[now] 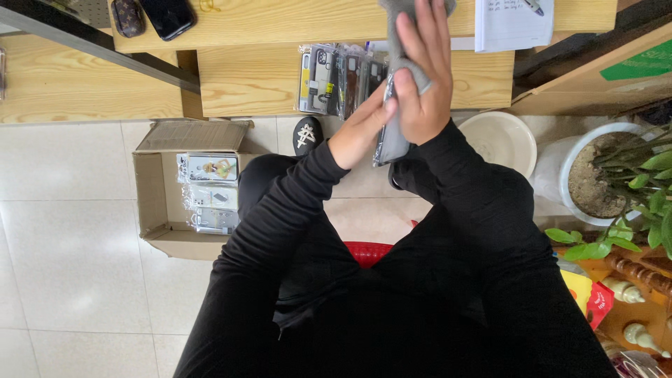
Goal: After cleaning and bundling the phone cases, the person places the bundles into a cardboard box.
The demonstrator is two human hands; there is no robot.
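Between both hands I see a flat, glossy phone case (pixel 392 140): left hand (pixel 360 129) fingers grasp its edge, right hand (pixel 423 77) fingers lie flat, pressing soft grey cloth (pixel 404 14).

left hand (pixel 360 133) pinched shut, pointing up toward 1 o'clock | right hand (pixel 423 77) flat, fingers pretty much at 12 | both arms in black sleeves, wrists nearly touching

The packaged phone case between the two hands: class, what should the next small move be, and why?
Probably a further stroke of the grey cloth down the packaged phone case. The right hand lies flat on the cloth against the case's upper part, while the left hand steadies its edge, so the lower part looks uncovered by the cloth.
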